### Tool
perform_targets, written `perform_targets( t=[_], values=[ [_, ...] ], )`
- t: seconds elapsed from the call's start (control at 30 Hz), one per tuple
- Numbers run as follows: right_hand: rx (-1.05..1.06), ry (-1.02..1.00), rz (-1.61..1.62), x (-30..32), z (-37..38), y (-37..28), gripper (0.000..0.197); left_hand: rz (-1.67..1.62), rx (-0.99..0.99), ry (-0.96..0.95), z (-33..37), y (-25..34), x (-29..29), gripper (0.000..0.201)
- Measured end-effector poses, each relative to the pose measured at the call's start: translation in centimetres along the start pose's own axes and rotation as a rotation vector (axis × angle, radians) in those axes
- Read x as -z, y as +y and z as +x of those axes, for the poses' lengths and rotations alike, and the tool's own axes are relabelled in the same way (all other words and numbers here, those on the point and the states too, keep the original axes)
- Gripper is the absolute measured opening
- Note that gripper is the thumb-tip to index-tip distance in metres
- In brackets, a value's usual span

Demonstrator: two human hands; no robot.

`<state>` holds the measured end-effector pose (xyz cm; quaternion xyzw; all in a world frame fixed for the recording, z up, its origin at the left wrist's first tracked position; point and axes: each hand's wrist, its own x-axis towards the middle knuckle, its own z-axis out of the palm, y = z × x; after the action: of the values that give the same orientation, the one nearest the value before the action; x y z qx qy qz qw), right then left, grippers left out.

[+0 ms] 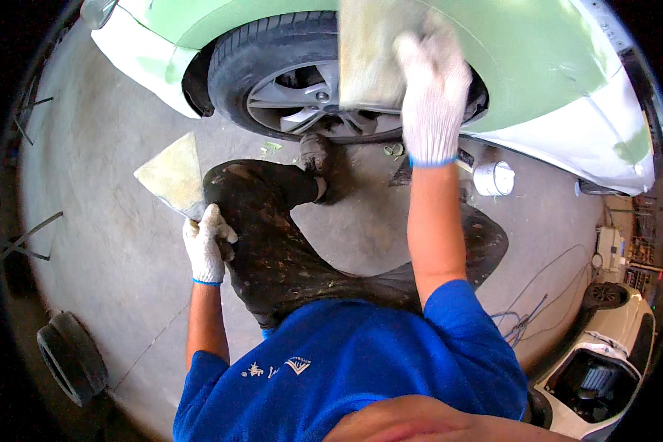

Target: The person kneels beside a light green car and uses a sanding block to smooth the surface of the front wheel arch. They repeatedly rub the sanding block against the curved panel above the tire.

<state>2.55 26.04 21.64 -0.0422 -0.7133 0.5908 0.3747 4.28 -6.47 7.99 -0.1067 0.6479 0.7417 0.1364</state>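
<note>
My left hand (208, 247), in a white knit glove, is closed on the narrow end of a putty knife (172, 173). Its wide, flared blade has a pale yellowish coating and is raised beside my knee. Up at the car fender (538, 55), my gloved right hand (436, 103) is closed on a flat, rectangular tan board (368, 55). Motion smears this hand's fingers and the board's upper part. In the view, the board covers part of the wheel (272, 66) and the wheel arch. Light green patches cover much of the car's white bodywork.
A small white tub (493, 179) stands on the floor right of my forearm. Green scraps (271, 146) lie by the tyre. A loose tyre (71, 357) is at the lower left. Cables (523, 320) trail near another car (604, 368) at the lower right.
</note>
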Motion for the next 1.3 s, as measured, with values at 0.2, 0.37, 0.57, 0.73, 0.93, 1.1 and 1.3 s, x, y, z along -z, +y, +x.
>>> perform_targets(
  t=[0.2,0.37,0.57,0.73,0.93,1.1,1.3],
  values=[
    [-0.405,-0.262,0.131,0.5,-9.9,0.8,0.037,0.138,-0.103,-0.433,-2.0,1.3,-9.8,0.034],
    [-0.463,-0.514,0.197,4.8,-9.6,0.4,0.034,-0.016,-0.08,-0.503,-2.8,2.2,-13.1,0.025],
    [-0.419,-0.423,0.06,9.4,-8.7,-1.4,0.036,-0.033,-0.201,-0.349,1.5,2.9,-14.1,0.032],
    [0.021,-0.042,-0.443,10.4,-1.0,-0.6,0.037,0.635,-0.141,-0.824,1.7,3.8,-18.2,0.038],
    [0.326,-0.021,-0.554,7.0,4.5,1.4,0.038,1.335,-0.531,-1.297,3.9,-1.1,-23.8,0.04],
    [0.558,-0.005,-0.655,4.0,6.5,2.5,0.034,1.474,-0.606,-1.307,5.4,-7.1,-23.8,0.03],
    [0.506,-0.113,-0.503,0.9,7.4,3.9,0.04,1.446,-0.698,-1.394,3.8,-5.5,-24.0,0.027]
  ],
)
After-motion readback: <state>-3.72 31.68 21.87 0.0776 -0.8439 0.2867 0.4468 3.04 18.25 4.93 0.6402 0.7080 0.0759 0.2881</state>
